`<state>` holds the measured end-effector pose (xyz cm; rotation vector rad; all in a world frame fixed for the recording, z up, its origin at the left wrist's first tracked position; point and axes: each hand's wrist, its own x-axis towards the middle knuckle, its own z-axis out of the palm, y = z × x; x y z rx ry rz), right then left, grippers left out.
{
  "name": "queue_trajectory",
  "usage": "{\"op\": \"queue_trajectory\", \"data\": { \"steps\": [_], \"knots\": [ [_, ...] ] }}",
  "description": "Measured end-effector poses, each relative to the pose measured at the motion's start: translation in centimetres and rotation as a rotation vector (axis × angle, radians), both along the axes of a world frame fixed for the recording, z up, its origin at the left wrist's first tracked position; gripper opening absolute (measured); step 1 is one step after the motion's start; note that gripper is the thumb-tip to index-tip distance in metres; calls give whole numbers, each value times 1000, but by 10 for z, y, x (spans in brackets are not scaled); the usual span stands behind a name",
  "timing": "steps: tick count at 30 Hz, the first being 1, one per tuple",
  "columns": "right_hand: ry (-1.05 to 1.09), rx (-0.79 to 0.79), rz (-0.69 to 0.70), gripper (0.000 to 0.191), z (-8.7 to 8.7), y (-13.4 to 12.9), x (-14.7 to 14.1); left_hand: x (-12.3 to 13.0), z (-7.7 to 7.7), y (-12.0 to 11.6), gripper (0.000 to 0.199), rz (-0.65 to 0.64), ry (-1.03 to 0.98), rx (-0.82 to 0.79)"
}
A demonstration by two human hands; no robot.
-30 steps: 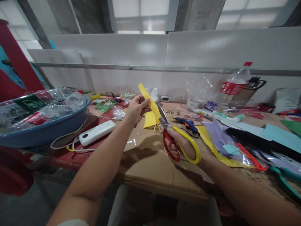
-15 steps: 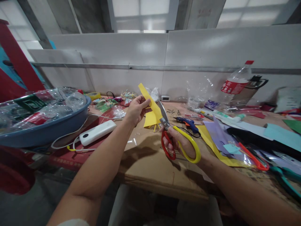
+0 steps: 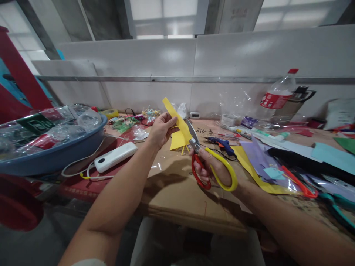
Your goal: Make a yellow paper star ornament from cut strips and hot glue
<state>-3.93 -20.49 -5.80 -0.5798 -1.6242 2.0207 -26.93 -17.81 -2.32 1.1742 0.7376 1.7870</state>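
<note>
The left hand is pinching a yellow strip narrowly between thumb and fingers, above the cardboard. The right hand is gripping the scissors, its fingers passing through the red loop and the yellow loop lying over the back of the hand. The loops are standing apart. The strip's lower end is meeting the blades just above the pivot. A yellow piece is lying directly below the strip.

Markings are appearing as follows. Dark handwritten characters are showing on the work surface behind the scissors; their reading is remaining uncertain. A transparent bottle with a red cap is standing at the back right and is carrying a red label with white lettering, too small to read. At the left, a blue basin is holding clear bottles; one is bearing a green label with a white emblem. Pale printed characters are running along the red surface below the white device; they are not resolving. A small display unit is sitting against the wall, its digits illegible. A blue glue gun is lying to the right of the blades.
</note>
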Motion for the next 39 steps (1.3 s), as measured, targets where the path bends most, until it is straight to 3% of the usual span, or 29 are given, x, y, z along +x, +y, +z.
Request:
{"op": "queue_trajectory", "data": {
  "steps": [30, 39],
  "knots": [
    [-34, 107, -51, 43, -3, 3, -1, 2, -4, 3, 36, -61, -3, -19],
    [-80, 67, -119, 45, 10, -8, -1, 3, -5, 4, 34, -55, -9, -18]
  ]
}}
